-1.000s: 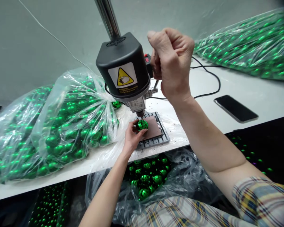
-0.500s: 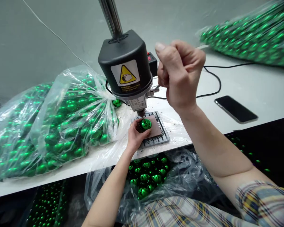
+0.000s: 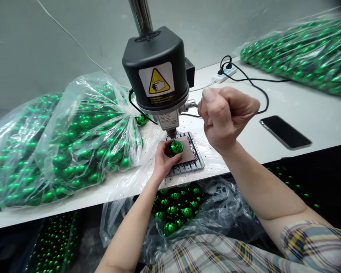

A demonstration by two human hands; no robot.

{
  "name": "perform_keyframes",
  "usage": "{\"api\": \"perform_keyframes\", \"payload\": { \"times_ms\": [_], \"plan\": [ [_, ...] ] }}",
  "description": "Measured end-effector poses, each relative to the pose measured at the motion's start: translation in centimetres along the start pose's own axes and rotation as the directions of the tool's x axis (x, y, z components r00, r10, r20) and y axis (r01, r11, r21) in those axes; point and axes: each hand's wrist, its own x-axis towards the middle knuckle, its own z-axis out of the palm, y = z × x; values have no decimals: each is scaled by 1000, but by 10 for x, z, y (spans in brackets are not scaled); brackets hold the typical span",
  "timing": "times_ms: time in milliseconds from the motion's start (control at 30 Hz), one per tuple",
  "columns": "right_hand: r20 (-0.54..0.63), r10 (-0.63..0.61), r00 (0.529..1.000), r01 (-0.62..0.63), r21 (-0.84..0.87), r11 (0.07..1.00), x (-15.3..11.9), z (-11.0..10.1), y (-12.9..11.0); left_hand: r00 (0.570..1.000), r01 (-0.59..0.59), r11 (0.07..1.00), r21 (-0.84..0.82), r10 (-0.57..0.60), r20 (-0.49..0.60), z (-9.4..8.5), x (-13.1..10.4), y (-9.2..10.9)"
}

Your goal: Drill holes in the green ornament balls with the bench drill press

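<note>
A shiny green ball (image 3: pixel 176 147), like a bauble, is gripped by my left hand (image 3: pixel 165 159) on the base of a small bench drill press (image 3: pixel 156 72). The chuck (image 3: pixel 172 133) is right above the ball, and its bit meets or nearly meets the top; I cannot tell which. My right hand (image 3: pixel 227 115) is closed in a fist around the feed lever (image 3: pixel 193 104) at the machine's right side, hiding most of it. Under the ball lies a flat brownish pad (image 3: pixel 189 149) on the slotted metal base plate (image 3: pixel 197 163), strewn with dark chips.
A clear bag of green balls (image 3: pixel 82 132) fills the table's left; another bag (image 3: pixel 307 57) lies far right. A phone (image 3: pixel 285 132) and a power strip (image 3: pixel 224 74) with black cords are on the right. Below the table edge sits an open bag of balls (image 3: pixel 173 212).
My right hand has come down with the lever, and the bit is lower toward the ball. My left hand keeps its hold on the ball. The camera view has shifted slightly.
</note>
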Motion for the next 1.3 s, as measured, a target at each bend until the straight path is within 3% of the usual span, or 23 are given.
{"api": "perform_keyframes", "payload": {
  "times_ms": [233, 667, 767, 900, 1000, 1033, 1067, 1133, 1167, 1200, 1233, 1300],
  "plan": [
    [-44, -217, 975, 219, 67, 973, -12, -2, 18, 1000, 3, 1000, -21, -3, 18, -1, 0, 2],
    [71, -352, 933, 343, 113, 932, -30, -14, 27, 1000, 12, 1000, -19, -12, 10, -1, -1, -1],
    [29, -301, 953, 296, 107, 949, -25, -9, 20, 1000, 11, 1000, -22, -11, 3, 3, 2, -3],
    [-68, -38, 997, 47, 147, 988, 16, 11, 5, 996, 64, 998, -15, -64, -59, 4, 0, 5],
    [6, 222, 975, -219, 169, 961, 53, 25, 2, 992, 98, 989, 115, -87, -92, -23, -27, 30],
    [14, 269, 963, -267, 181, 947, 62, 28, 4, 996, 92, 975, 200, -90, -15, -39, -41, 41],
    [22, 289, 957, -288, 187, 939, 67, 30, 6, 981, 61, 952, 299, -112, 157, -56, -57, 51],
    [31, 279, 960, -280, 182, 942, 70, 30, 11, 848, -19, 896, 444, -221, 482, -90, -85, 67],
    [36, 260, 965, -263, 174, 949, 69, 29, 14, 790, -49, 879, 473, -256, 557, -104, -92, 71],
    [37, 241, 970, -243, 167, 955, 68, 29, 15, 768, -58, 870, 490, -275, 578, -114, -93, 72],
    [32, 224, 974, -226, 165, 960, 66, 28, 16, 787, -52, 866, 497, -271, 554, -120, -87, 69],
    [24, 202, 979, -203, 168, 965, 64, 28, 17, 900, -17, 873, 488, -200, 389, -121, -51, 57]
  ]
}}
